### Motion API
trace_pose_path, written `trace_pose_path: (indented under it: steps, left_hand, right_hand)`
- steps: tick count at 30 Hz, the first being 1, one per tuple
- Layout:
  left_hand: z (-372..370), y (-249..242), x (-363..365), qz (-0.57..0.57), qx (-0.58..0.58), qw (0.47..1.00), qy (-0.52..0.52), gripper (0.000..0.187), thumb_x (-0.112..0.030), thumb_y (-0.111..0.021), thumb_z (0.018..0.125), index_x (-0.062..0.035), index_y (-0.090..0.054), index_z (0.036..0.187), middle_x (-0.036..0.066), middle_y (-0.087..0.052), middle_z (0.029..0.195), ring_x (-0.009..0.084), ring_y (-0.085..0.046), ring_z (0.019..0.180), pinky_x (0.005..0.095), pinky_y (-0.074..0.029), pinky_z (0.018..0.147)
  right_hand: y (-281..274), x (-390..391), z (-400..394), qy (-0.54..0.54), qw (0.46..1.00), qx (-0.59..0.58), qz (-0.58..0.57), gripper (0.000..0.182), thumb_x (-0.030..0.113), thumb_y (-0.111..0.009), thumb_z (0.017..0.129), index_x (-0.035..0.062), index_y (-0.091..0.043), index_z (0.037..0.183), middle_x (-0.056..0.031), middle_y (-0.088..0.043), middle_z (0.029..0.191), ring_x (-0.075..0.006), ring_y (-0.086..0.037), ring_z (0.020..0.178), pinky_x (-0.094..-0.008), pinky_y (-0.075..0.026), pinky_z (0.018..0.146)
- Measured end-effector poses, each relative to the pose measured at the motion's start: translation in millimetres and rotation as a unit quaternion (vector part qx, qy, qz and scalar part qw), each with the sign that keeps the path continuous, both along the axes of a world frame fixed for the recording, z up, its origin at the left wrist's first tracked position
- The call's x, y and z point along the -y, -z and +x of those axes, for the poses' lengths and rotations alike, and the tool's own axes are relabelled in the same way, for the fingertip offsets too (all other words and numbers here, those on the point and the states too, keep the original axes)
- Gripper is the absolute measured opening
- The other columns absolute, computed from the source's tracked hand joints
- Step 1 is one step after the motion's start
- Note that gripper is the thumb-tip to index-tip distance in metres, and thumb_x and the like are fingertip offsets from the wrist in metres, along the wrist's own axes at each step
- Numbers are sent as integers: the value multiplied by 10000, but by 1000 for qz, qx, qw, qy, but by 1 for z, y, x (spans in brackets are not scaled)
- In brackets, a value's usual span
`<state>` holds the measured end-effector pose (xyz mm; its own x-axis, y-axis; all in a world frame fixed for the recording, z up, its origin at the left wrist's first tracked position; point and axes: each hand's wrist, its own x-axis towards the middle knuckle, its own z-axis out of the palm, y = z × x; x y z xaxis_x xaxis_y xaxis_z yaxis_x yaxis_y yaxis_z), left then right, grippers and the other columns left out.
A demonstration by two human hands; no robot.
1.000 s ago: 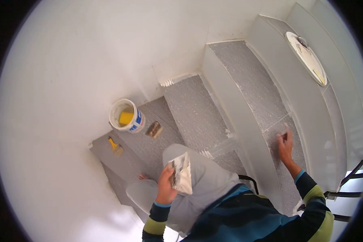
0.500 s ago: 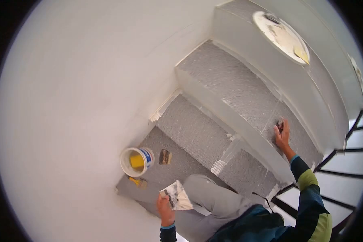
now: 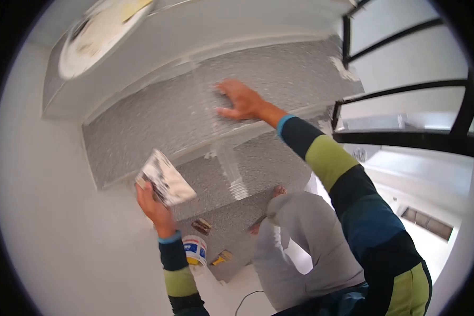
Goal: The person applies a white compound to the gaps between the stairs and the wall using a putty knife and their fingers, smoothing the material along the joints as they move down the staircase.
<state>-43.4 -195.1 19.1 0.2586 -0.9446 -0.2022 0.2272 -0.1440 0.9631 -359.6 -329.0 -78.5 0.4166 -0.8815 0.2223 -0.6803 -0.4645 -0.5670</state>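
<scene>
As the person works on the stairs, the head view shows me the left hand (image 3: 155, 210) gripping a flat plate (image 3: 174, 184) smeared with white paste. Motion blurs the plate, and the fingers behind it are hidden. The right hand (image 3: 240, 101) reaches over the upper grey step (image 3: 142, 116), its thumb and fingers apart; I cannot tell whether anything sits in the dark gap between them, nor whether the fingertips touch the surface. On the lower grey step (image 3: 274, 158), a whitish strip (image 3: 230, 171) runs towards the front edge.

At the upper left, a white tray (image 3: 102, 39) is cut off by the top of the view, its dark item (image 3: 79, 27) too blurred to name. Lower down, a brown block (image 3: 201, 226) lies near a bucket (image 3: 195, 246), whose yellow contents I can barely make out. A yellow-handled brush (image 3: 222, 257) rests beside the bucket. Black railing (image 3: 400, 138) runs out of view at the right.
</scene>
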Motion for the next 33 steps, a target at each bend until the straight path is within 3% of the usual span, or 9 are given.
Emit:
trace_pose_path:
  steps: [6, 9, 12, 14, 18, 23, 24, 28, 33]
  left_hand:
    - [-52, 56, 129, -59, 20, 996, 58, 276, -180, -438, 939, 22, -526, 1105, 100, -576, 1034, 183, -570, 938, 300, -458, 824]
    - [-61, 89, 172, -99, 155, 980, 74, 300, -193, -412, 937, 41, -534, 1079, 129, -570, 1037, 224, -564, 928, 341, -453, 828]
    - [-66, 105, 180, -96, 185, 977, 45, 317, -209, -425, 934, 48, -522, 1092, 143, -563, 1047, 236, -560, 919, 358, -449, 826]
    - [-74, 100, 170, -153, 250, 956, 28, 319, -223, -434, 937, 50, -508, 1085, 144, -553, 1027, 236, -545, 886, 364, -444, 808]
    - [-70, 108, 166, -116, 287, 951, -3, 312, -236, -444, 942, 46, -487, 1067, 141, -539, 997, 227, -527, 860, 362, -436, 791]
    - [-73, 109, 168, -124, 294, 948, 20, 323, -260, -458, 943, 52, -463, 1028, 152, -528, 954, 226, -523, 833, 352, -438, 754]
    - [-74, 107, 165, -112, 269, 956, 16, 323, -261, -459, 942, 53, -464, 1018, 153, -527, 948, 228, -523, 825, 351, -438, 746]
    - [-61, 118, 167, -141, 391, 909, 41, 332, -274, -454, 943, 51, -468, 1008, 148, -501, 925, 234, -507, 832, 365, -423, 766]
    - [-69, 112, 168, -134, 355, 923, 59, 357, -283, -458, 940, 67, -490, 1001, 174, -509, 937, 261, -517, 846, 380, -422, 774]
  right_hand:
    - [-9, -10, 5, 30, 996, 82, -31, 643, 418, -667, 799, 13, -496, 1268, -264, -517, 1215, -408, -505, 1127, -466, -420, 965]
    - [-4, -5, 5, 43, 991, 106, -64, 637, 401, -672, 790, 16, -497, 1267, -266, -519, 1209, -409, -513, 1115, -466, -431, 950]
    - [1, -3, 6, 52, 992, 111, -42, 629, 372, -676, 783, 16, -495, 1268, -266, -523, 1204, -405, -515, 1118, -465, -440, 939]
    - [-6, -3, 7, 51, 984, 157, 63, 625, 343, -673, 778, 21, -487, 1280, -272, -511, 1220, -399, -518, 1125, -454, -448, 936]
    - [-4, -5, 11, 92, 976, 186, 67, 601, 319, -667, 783, 31, -489, 1280, -260, -494, 1241, -382, -533, 1101, -448, -463, 910]
    - [-42, -41, -5, 232, 911, 295, 172, 585, 327, -639, 825, 38, -475, 1306, -253, -462, 1301, -370, -535, 1124, -453, -453, 930]
    - [-52, -58, -14, 247, 903, 306, 173, 560, 318, -637, 834, 42, -485, 1297, -244, -471, 1291, -355, -549, 1104, -443, -462, 911]
    - [-70, -139, -43, 300, 889, 316, 140, 437, 257, -642, 842, 43, -557, 1213, -169, -526, 1205, -268, -602, 905, -378, -499, 784]
    - [-80, -208, -89, 331, 893, 254, 170, 345, 213, -642, 840, 49, -593, 1140, -129, -561, 1100, -225, -591, 778, -345, -504, 702]
